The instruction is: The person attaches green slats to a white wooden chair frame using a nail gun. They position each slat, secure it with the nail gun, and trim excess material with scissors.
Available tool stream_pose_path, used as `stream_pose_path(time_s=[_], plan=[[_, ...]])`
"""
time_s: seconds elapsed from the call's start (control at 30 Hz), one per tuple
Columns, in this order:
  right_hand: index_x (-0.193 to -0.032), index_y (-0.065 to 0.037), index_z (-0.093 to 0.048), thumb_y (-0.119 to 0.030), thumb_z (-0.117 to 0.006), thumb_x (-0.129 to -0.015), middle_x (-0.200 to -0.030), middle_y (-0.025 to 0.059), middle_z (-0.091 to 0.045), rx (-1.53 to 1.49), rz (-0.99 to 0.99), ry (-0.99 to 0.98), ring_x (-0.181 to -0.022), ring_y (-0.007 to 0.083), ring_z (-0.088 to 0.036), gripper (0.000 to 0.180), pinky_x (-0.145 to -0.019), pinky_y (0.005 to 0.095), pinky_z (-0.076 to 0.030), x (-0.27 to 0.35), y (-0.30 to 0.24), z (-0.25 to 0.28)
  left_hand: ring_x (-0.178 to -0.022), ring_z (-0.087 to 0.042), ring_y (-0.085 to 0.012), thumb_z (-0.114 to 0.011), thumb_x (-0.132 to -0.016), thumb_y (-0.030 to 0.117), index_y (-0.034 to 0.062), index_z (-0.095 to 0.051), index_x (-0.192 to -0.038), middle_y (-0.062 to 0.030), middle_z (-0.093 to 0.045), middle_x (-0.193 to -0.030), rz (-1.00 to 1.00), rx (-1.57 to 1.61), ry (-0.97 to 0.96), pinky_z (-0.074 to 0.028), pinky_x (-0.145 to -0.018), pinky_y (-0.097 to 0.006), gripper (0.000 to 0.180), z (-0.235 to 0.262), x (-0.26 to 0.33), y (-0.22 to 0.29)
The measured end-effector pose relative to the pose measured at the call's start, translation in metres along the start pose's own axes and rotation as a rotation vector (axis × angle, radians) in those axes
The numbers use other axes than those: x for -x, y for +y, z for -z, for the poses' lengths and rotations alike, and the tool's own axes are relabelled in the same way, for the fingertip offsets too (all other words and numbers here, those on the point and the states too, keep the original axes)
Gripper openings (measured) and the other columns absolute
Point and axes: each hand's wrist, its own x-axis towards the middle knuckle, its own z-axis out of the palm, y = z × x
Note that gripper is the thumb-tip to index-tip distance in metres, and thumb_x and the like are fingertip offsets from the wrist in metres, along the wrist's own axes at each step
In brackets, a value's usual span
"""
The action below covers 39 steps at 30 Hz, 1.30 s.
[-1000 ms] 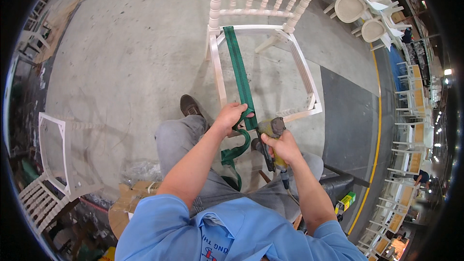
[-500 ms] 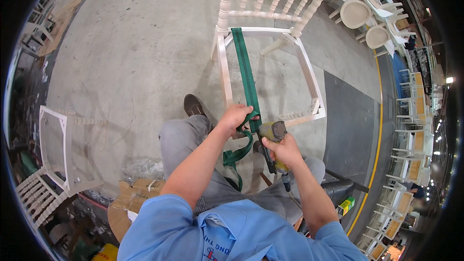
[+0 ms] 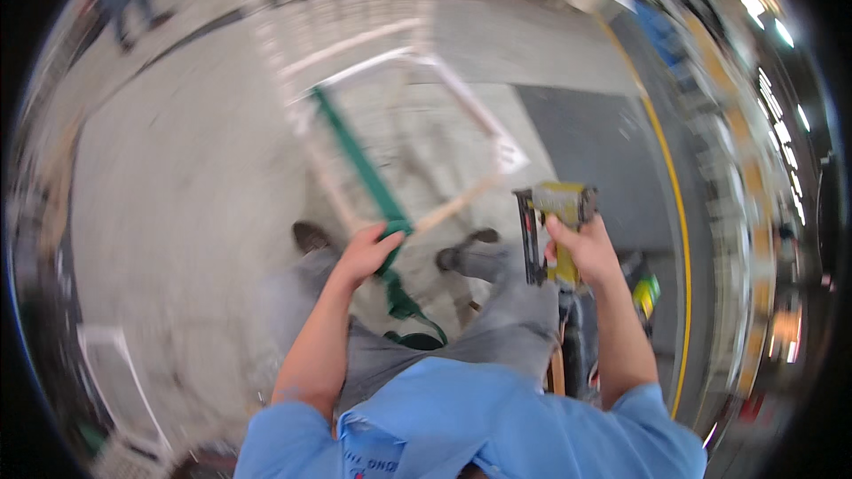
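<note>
The left hand [image 3: 368, 253] is clamped on a green strap [image 3: 359, 158] at the near end of a pale chair frame [image 3: 470, 106], left of the middle of the frame. From the fingers the strap runs up and to the left across the bare seat opening to the far rail, while its loose tail drops in curls toward the grey trousers [image 3: 501, 328] at lower centre. The right hand [image 3: 581, 248], right of centre, is wrapped around the grip of a yellow-and-black power tool [image 3: 568, 200] — held well apart from the chair. The spindled back reaches the upper edge, badly blurred. Another pale frame [image 3: 142, 392] stands at lower left; a person's legs [image 3: 127, 0] show at upper left, beyond the grey floor [image 3: 195, 177].
</note>
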Motion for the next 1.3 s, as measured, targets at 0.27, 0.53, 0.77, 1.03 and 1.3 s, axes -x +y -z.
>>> stream_pose_path(time_s=[0.27, 0.53, 0.77, 1.03, 1.3], plan=[[-0.123, -0.006, -0.064, -0.042, -0.080, -0.098, -0.097, 0.0058, -0.066, -0.210, -0.254, 0.678, -0.067, 0.0156, -0.063, 0.047, -0.055, 0.0350, -0.052, 0.125, 0.084, 0.207, -0.104, -0.070, -0.0478, -0.066, -0.100, 0.025, -0.0028, -0.065, -0.133, -0.0282, -0.073, -0.110, -0.316, -0.680, 0.255, -0.054, -0.088, -0.051, 0.043, -0.067, 0.033, -0.007], [-0.121, -0.008, -0.066, -0.049, -0.078, -0.097, -0.100, 0.0077, -0.066, -0.685, -0.515, 0.615, -0.073, 0.0214, -0.067, 0.049, -0.063, 0.0389, -0.061, 0.139, 0.258, 0.243, -0.112, -0.069, -0.0468, -0.064, -0.102, 0.021, -0.0059, -0.060, -0.139, -0.0285, -0.071, -0.123, -0.435, -0.825, 0.324, -0.054, -0.094, -0.049, 0.046, -0.090, 0.029, -0.014], [-0.119, 0.003, -0.068, -0.042, -0.079, -0.098, -0.100, 0.0098, -0.069, -0.381, -0.650, 0.665, -0.078, 0.0219, -0.071, 0.051, -0.064, 0.0374, -0.061, 0.169, 0.293, 0.269, -0.114, -0.068, -0.0470, -0.066, -0.102, 0.019, -0.0067, -0.060, -0.139, -0.0294, -0.070, -0.126, -0.434, -0.799, 0.319, -0.053, -0.097, -0.047, 0.045, -0.092, 0.031, -0.008], [-0.118, -0.003, -0.068, -0.038, -0.083, -0.082, -0.116, 0.0252, -0.074, 0.900, -0.807, 0.490, -0.113, 0.0446, -0.070, 0.052, -0.094, 0.0520, -0.056, 0.259, 0.324, 0.251, -0.098, -0.067, -0.0529, -0.067, -0.101, 0.033, -0.0010, -0.066, -0.116, -0.0306, -0.071, -0.101, -0.229, -0.715, 0.359, -0.053, -0.082, -0.055, 0.037, -0.080, 0.030, -0.013], [-0.130, -0.007, -0.055, -0.009, -0.085, -0.072, -0.098, 0.0106, -0.072, 0.064, -0.809, 0.767, -0.083, 0.0242, -0.073, 0.065, -0.071, 0.0377, -0.058, 0.282, 0.303, 0.235, -0.076, -0.073, -0.0275, -0.066, -0.105, 0.027, 0.0026, -0.072, -0.109, -0.0117, -0.075, -0.086, -0.175, -0.227, 0.398, -0.057, -0.072, -0.044, 0.026, -0.064, 0.041, -0.007]])
